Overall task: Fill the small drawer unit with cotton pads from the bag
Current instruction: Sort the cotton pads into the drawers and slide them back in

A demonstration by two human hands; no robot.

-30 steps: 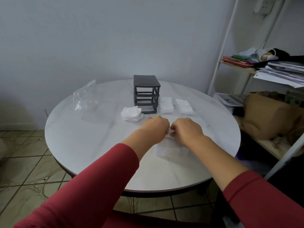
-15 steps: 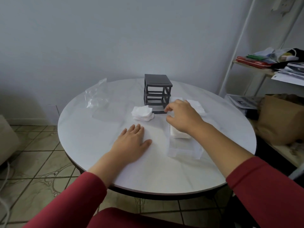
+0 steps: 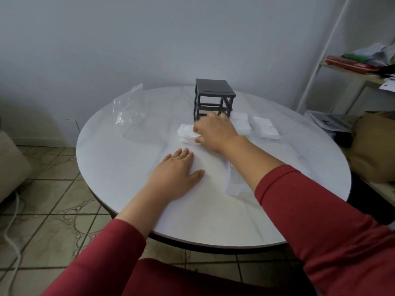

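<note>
The dark grey drawer unit stands at the back of the round white table, its slots bare. A loose pile of white cotton pads lies just left of its front. My right hand covers that pile, fingers over the top and thumb against its near edge, gripping pads. My left hand rests flat on the table, fingers apart, holding nothing. A clear drawer lies beneath my right forearm, mostly hidden. The empty clear bag lies at the back left.
Two more clear drawers holding white pads sit right of the unit. A white shelf with papers and a brown paper bag stand at the right. Tiled floor surrounds the table.
Both hands were together at the clear drawer. My left hand dropped flat onto the table, and my right hand moved left and forward from the drawer onto the pad pile.
</note>
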